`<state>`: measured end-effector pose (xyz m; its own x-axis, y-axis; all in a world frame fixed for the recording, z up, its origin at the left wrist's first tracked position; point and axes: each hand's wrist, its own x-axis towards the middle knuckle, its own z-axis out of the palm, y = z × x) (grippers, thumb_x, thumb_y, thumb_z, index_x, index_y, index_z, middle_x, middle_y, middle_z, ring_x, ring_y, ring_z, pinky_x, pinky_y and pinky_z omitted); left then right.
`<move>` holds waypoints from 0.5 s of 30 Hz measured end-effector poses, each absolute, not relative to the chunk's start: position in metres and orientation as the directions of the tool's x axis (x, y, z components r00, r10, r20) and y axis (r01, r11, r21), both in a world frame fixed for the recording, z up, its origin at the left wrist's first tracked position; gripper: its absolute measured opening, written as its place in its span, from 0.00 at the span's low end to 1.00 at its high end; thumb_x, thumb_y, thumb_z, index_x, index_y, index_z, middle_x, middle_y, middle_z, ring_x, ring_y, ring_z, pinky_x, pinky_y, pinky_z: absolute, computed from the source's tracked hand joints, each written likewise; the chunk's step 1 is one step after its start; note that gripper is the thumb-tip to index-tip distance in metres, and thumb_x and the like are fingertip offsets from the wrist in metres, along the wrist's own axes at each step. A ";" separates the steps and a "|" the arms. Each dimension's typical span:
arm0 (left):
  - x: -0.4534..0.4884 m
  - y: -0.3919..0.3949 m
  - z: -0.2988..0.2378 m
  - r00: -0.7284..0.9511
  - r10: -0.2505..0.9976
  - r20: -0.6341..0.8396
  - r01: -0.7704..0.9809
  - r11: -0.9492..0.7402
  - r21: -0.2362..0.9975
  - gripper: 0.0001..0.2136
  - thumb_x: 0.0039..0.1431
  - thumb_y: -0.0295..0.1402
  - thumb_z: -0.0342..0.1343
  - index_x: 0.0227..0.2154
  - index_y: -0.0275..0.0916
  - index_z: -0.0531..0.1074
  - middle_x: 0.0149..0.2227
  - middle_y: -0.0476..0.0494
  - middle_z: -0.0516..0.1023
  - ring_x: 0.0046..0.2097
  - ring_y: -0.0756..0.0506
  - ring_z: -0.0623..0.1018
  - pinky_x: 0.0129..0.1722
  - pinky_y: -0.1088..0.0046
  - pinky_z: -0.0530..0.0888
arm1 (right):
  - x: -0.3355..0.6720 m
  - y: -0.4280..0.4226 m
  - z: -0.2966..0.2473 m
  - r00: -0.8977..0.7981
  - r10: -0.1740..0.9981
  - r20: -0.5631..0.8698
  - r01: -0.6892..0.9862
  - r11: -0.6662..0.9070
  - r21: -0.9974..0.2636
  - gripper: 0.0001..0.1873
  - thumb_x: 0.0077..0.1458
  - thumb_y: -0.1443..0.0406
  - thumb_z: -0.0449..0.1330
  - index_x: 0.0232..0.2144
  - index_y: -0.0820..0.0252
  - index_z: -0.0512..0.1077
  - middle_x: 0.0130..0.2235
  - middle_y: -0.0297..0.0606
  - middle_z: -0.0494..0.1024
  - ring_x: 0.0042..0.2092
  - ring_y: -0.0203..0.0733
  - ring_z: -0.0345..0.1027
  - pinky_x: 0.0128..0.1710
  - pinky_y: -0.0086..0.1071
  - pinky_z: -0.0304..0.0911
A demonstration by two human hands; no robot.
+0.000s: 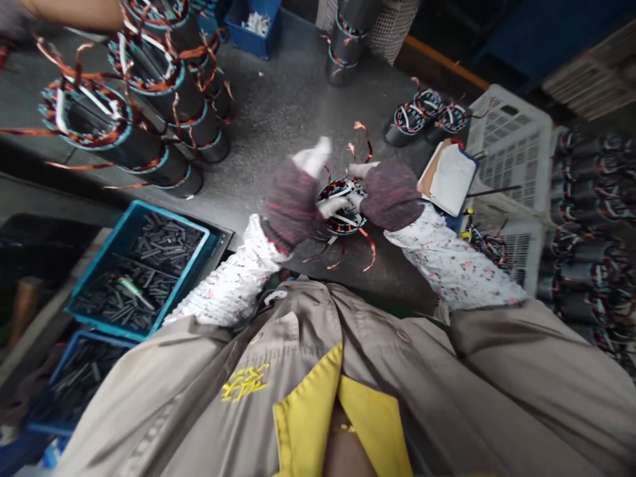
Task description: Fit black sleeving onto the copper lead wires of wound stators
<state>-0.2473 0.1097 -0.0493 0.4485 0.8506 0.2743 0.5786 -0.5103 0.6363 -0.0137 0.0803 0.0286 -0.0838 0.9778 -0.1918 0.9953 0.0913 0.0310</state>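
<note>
Round wire tube (342,232): on gray table (288,93), between the hands, standing mouth-up | left hand (294,195) and right hand (390,193): equally near, fingers bent at its top; too blurry to tell if they pinch anything

No wording can be read, since the yellow embroidered characters (246,383) on the khaki work shirt (308,324), nearer the body than the left hand (294,202), are too blurred, and the paper pad (450,175) just outward of the right hand (392,195) shows nothing legible.
</note>
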 end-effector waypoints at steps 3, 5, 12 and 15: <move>-0.213 0.109 -0.023 0.557 0.830 0.023 0.674 -0.468 0.572 0.44 0.79 0.39 0.79 0.90 0.35 0.70 0.87 0.21 0.74 0.86 0.17 0.75 0.87 0.39 0.73 | -0.027 0.095 0.031 -0.106 0.955 -0.276 0.980 0.148 0.133 0.25 0.87 0.68 0.60 0.74 0.71 0.87 0.67 0.66 0.91 0.71 0.70 0.87 0.72 0.56 0.79; -0.199 0.116 -0.021 0.549 0.831 -0.089 0.719 -0.416 0.556 0.31 0.80 0.29 0.73 0.82 0.33 0.80 0.81 0.20 0.80 0.81 0.17 0.81 0.81 0.41 0.80 | -0.031 0.100 0.033 -0.080 0.954 -0.290 0.987 0.117 0.112 0.23 0.84 0.71 0.60 0.70 0.70 0.88 0.65 0.63 0.93 0.68 0.66 0.88 0.70 0.54 0.80; -0.204 0.131 -0.055 0.501 0.865 -0.033 0.685 -0.373 0.626 0.10 0.74 0.25 0.70 0.54 0.39 0.88 0.65 0.27 0.87 0.68 0.21 0.86 0.71 0.45 0.85 | -0.001 0.088 0.067 0.024 0.986 -0.165 0.974 -0.060 -0.218 0.24 0.80 0.69 0.64 0.70 0.61 0.89 0.66 0.51 0.94 0.64 0.57 0.91 0.66 0.44 0.82; -0.202 0.133 -0.063 0.481 0.877 -0.015 0.653 -0.347 0.674 0.10 0.72 0.26 0.74 0.52 0.41 0.86 0.62 0.30 0.87 0.71 0.21 0.84 0.72 0.47 0.84 | -0.009 0.093 0.074 -0.113 0.971 -0.211 0.983 0.140 0.116 0.25 0.76 0.62 0.74 0.69 0.67 0.90 0.67 0.62 0.93 0.70 0.70 0.87 0.71 0.56 0.81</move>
